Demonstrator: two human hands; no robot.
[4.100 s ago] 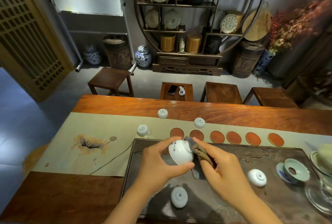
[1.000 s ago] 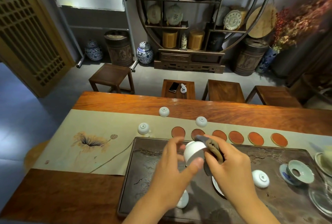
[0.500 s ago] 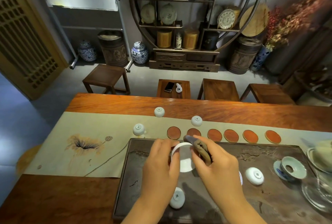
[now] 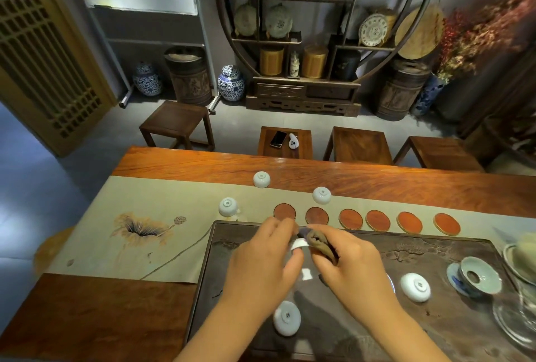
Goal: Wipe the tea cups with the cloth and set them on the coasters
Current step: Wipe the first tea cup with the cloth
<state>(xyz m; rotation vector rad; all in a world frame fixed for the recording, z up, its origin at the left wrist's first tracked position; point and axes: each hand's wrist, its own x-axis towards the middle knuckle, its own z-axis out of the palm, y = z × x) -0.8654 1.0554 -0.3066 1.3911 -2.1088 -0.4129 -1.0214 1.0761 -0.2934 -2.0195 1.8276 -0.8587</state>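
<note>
My left hand (image 4: pixel 261 263) grips a white tea cup (image 4: pixel 299 244) above the dark tea tray (image 4: pixel 435 248); only slivers of the cup show between the fingers. My right hand (image 4: pixel 351 263) pinches a brown cloth (image 4: pixel 320 244) and presses it against the cup. Several round reddish coasters (image 4: pixel 351 219) lie bare in a row on the runner just beyond the tray. Two cups sit upside down on the tray, one near me (image 4: pixel 287 318) and one to the right (image 4: pixel 415 287). Three more upturned cups (image 4: pixel 322 195) stand on the runner and table beyond.
A pale celadon strainer (image 4: pixel 478 274) on a saucer and glassware (image 4: pixel 519 324) crowd the tray's right end. The beige runner (image 4: pixel 130 231) with a lotus painting covers the wooden table (image 4: pixel 406 184). Stools stand behind the table; one holds a phone (image 4: pixel 278 139).
Both hands have kept turning the cup against the cloth. The cup's open mouth faced me half a second ago; now my left hand covers most of it.
</note>
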